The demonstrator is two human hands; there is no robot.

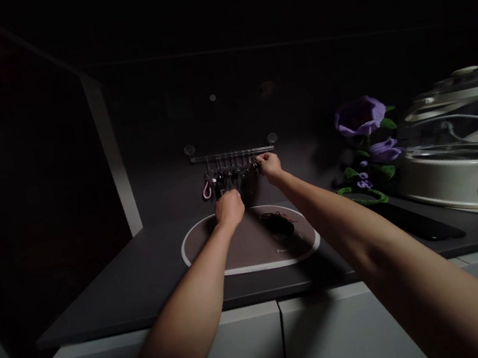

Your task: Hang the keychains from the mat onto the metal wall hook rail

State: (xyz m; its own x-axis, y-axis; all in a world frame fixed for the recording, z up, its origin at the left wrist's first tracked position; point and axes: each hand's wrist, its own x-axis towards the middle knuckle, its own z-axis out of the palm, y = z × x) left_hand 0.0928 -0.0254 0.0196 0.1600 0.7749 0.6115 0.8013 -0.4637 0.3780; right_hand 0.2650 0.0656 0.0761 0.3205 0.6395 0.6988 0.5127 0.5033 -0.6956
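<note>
My right hand (269,166) is closed in a pinch below the right end of a thin wall rail (232,154), its fingertips at a small metal ring (253,160) with something dark beside it. Lower and further left, my left hand (229,207) is closed, its back towards me. Whatever its fingers hold is hidden. Several small dark items on rings hang from the rail between and behind the hands, too dim to name. A pink loop (207,190) hangs at the left.
Beneath the hands lies an oval brown mat (200,250) with a pale rim, bearing a dark tangled bundle (279,222). Purple crafted flowers (362,116), a flat black object (425,223) and a white appliance (440,176) with a clear upper part are on the dark counter (116,293) to the right.
</note>
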